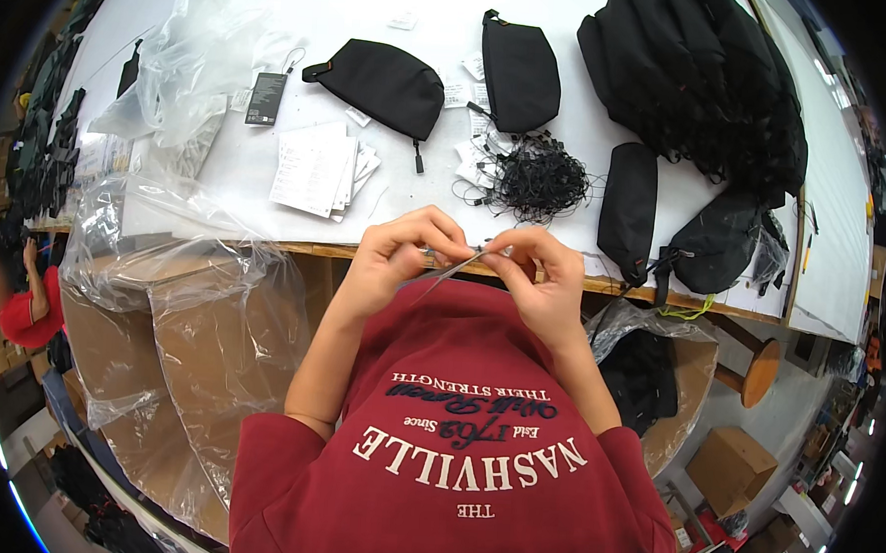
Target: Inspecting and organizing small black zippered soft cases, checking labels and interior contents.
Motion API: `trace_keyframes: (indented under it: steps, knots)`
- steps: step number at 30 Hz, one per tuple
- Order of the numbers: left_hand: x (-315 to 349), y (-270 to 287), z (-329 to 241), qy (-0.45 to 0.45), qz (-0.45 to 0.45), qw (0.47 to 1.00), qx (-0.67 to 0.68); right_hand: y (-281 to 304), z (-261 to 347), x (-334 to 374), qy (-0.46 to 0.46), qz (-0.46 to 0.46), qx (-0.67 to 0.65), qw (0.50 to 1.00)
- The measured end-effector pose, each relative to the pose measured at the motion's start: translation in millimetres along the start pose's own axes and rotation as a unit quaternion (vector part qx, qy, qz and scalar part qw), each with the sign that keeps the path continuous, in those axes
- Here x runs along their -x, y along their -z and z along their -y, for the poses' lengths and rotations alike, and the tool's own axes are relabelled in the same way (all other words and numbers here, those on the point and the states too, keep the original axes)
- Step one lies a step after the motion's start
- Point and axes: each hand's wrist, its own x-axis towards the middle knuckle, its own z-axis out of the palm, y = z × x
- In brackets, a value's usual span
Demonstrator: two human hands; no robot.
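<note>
My left hand [404,252] and my right hand [538,277] meet just over the table's near edge, in front of my red shirt. Both have thumb and forefinger pinched on a thin dark cord [453,271], its loose end trailing down to the left. Its fine details are too small to make out. Beyond my fingers lies a tangle of black tag strings [540,176]. A stack of white printed cards [310,174] is to the left of it. Two black zip pouches [383,88] rest farther back, with small white labels beside them.
A big heap of black pouches [690,64] fills the far right, with a single black pouch [628,201] nearer. Crumpled clear plastic [189,53] and a black hang tag [265,99] lie left. Plastic-lined cartons [198,354] stand below the edge; a wooden stool [761,373] is right.
</note>
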Motion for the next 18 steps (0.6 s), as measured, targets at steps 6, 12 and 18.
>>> trace_keyframes:
  steps: [6, 12, 18]
  knots:
    - [0, 9, 3, 0.198, 0.086, 0.976, -0.040, 4, 12, -9, 0.009, 0.110, 0.071, 0.991]
    - [-2, 8, 4, 0.108, 0.070, 0.989, -0.075, 9, -3, -11, -0.099, 0.183, -0.070, 0.976]
    - [-27, 20, 5, 0.071, 0.056, 0.990, -0.104, 8, -14, -14, -0.177, 0.184, -0.184, 0.949]
